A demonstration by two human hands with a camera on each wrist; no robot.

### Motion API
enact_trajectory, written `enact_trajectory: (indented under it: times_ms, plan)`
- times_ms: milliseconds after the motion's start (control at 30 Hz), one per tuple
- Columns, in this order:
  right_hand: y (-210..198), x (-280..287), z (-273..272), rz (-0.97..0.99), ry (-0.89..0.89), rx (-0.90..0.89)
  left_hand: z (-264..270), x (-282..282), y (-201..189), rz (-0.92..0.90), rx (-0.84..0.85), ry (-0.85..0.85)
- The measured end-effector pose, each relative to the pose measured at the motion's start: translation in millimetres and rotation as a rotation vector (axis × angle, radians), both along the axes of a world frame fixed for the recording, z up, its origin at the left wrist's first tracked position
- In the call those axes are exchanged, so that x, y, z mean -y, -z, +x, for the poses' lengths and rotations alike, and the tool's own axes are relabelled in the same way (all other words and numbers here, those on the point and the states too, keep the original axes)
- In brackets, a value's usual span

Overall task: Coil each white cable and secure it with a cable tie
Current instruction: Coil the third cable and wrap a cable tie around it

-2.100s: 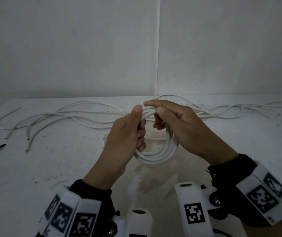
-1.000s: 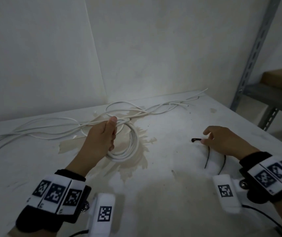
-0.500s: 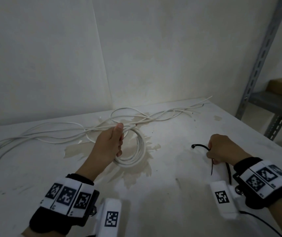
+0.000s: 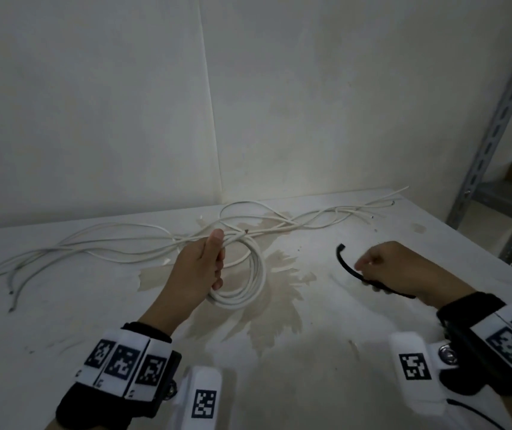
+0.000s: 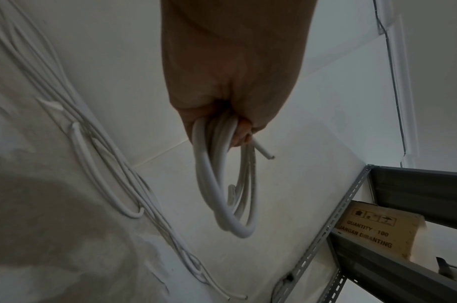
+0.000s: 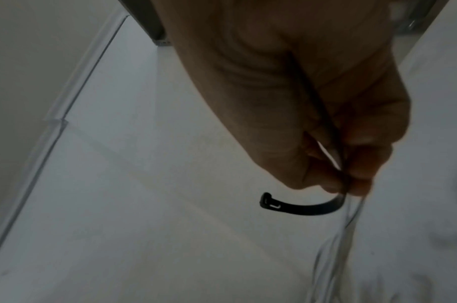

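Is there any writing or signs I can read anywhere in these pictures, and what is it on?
"QUANTITY : 100" on the cardboard box on the metal shelf, left wrist view.
"JANGAN DIBANTING" just below it on the same box.
Small handling symbols printed above those words: too small to make out.
Black-and-white square code markers on the wrist bands: patterns, no readable words.
No writing on the coiled cable or the cable tie.

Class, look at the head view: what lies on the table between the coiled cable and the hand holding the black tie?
Nothing: in the head view only bare, stained table separates the coiled cable from the right hand.
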State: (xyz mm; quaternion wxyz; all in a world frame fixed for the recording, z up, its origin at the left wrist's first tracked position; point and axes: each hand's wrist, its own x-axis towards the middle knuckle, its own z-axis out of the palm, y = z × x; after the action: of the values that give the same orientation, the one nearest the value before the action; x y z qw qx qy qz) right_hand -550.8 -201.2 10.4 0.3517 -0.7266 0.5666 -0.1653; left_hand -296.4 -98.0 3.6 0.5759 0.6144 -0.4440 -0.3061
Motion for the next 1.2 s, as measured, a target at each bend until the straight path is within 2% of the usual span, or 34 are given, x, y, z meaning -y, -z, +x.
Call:
enact_trajectory:
  times_ms: [233,333,467,600,733,800,900,1067,1200]
  plan:
    - [-23,-53,84,-0.075,-0.241,0.385,14,-7,0,-0.062,0.039,-0.077]
    - [-20,-68,113,-0.066,-0.316,0.351,21,-12,0,-0.096,0.104,-0.127]
    - [-11,-68,140,-0.051,-0.247,0.325,25,-17,3,-0.142,0.191,-0.188]
    - [-10,-62,155,-0.052,-0.188,0.397,31,-19,11,-0.182,0.323,-0.237]
    - [-14,-65,168,-0.105,-0.168,0.497,26,-20,17,-0.167,0.396,-0.202]
    - [-15,-68,170,-0.098,-0.191,0.572,24,-21,17,-0.158,0.345,-0.175]
    - [-12,-73,166,-0.07,-0.24,0.628,25,-22,12,-0.163,0.167,-0.148]
    - [-9,-77,160,-0.018,-0.285,0.7,28,-24,6,-0.189,0.11,-0.101]
    - [-5,-77,154,-0.003,-0.514,0.677,31,-23,3,-0.162,-0.007,-0.12]
